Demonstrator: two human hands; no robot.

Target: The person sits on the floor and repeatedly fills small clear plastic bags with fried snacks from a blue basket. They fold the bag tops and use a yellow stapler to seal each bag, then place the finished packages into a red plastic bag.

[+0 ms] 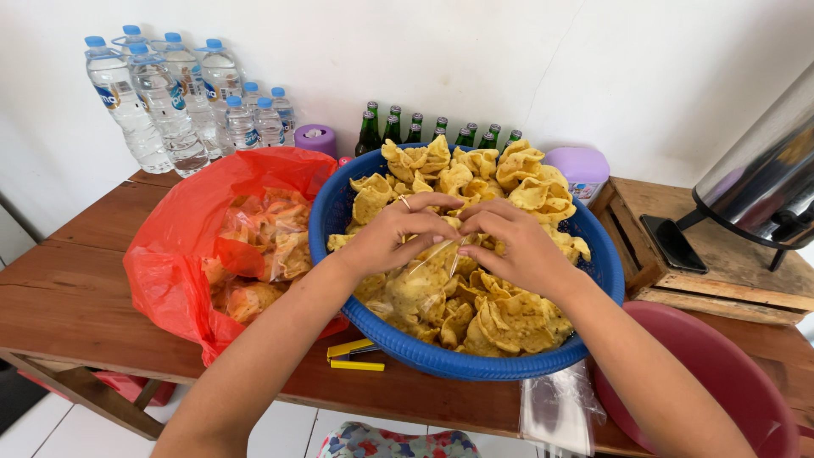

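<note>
Head view — both hands (pixel 462 237) pinch a clear bag (pixel 415 284), contents blurred.

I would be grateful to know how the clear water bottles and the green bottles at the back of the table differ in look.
The water bottles are clear plastic with blue caps; the green bottles are dark green with green caps. The water bottles come in large and small sizes and stand in full view; the green bottles look alike, largely hidden behind the blue basket of chips. Both groups stand upright against the wall.
</note>
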